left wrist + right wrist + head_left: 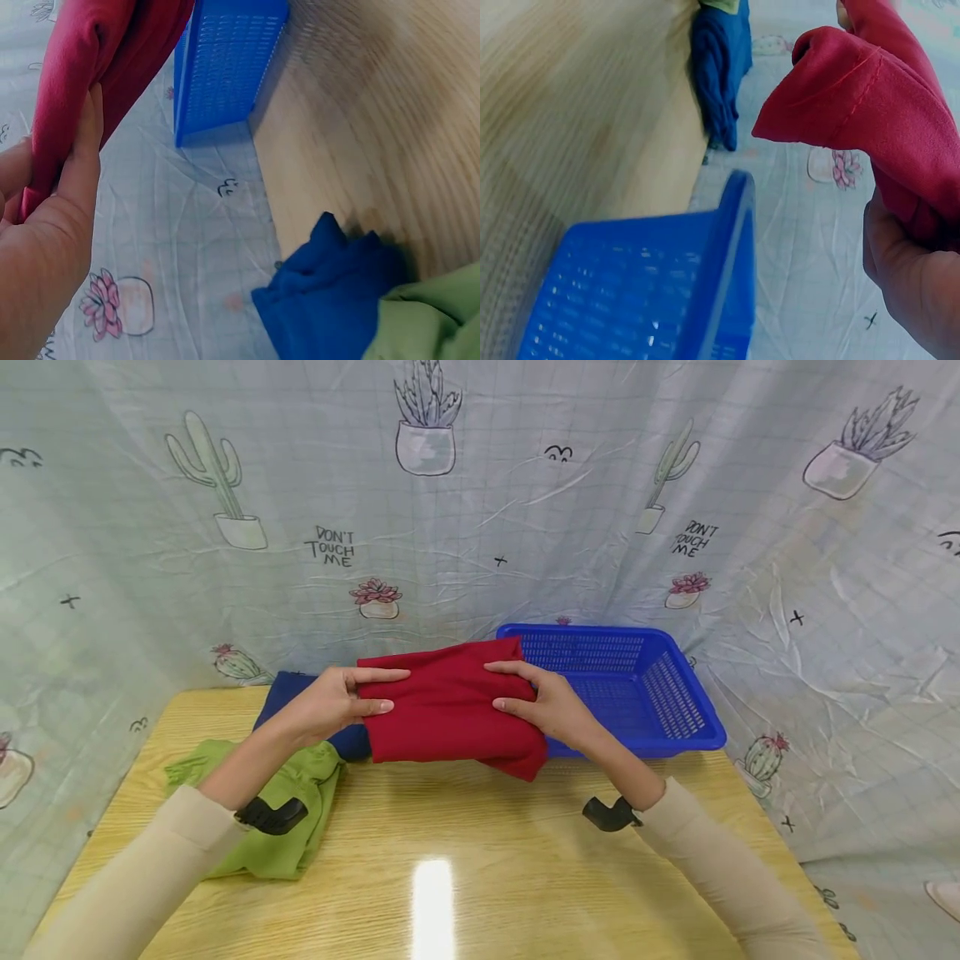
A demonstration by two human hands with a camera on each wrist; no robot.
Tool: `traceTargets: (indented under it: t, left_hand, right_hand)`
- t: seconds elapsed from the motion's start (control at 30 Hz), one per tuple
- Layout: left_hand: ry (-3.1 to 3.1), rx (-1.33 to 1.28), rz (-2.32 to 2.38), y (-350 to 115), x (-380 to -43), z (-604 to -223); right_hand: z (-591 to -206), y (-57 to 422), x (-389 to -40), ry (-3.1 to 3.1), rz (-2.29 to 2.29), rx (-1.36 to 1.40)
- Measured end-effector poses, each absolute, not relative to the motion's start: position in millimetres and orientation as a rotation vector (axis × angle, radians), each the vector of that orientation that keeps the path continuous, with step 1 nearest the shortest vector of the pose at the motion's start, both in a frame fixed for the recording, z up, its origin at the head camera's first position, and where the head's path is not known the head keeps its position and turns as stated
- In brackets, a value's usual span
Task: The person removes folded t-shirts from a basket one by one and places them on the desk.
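Note:
Both hands hold up a folded red garment (450,710) above the table, in the middle of the head view. At its left end my left hand (337,702) pinches the cloth between thumb and fingers. The right hand (551,706) grips the other end the same way, in front of the basket's near left corner. A stitched hem and a loose flap of the red cloth (825,90) hang beside the right hand in the right wrist view. Layers of the fold (112,67) show above the left fingers in the left wrist view.
A blue perforated plastic basket (693,681) stands at the back right of the wooden table (495,852). To the left lie a green garment (300,827) and, behind it, a dark blue folded cloth (351,742). A cactus-print curtain (300,602) hangs behind the table.

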State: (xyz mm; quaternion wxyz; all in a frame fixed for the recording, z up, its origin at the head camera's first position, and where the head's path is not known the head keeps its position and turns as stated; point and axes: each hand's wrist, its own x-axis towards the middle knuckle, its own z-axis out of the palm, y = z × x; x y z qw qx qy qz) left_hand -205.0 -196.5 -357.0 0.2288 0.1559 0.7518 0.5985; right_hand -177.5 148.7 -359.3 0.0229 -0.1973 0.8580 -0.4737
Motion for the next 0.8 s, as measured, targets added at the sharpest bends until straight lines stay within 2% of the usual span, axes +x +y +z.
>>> traceTargets:
  t: [0.23,0.8]
  left_hand:
    - [2.118,0.409,1.604,-211,-194,-367]
    - [2.133,0.343,1.560,-235,-173,-417]
  right_hand:
    - [-373,133,-167,2.848,-1.279,-0.779]
    - [-420,108,-141,2.876,-1.048,-0.942]
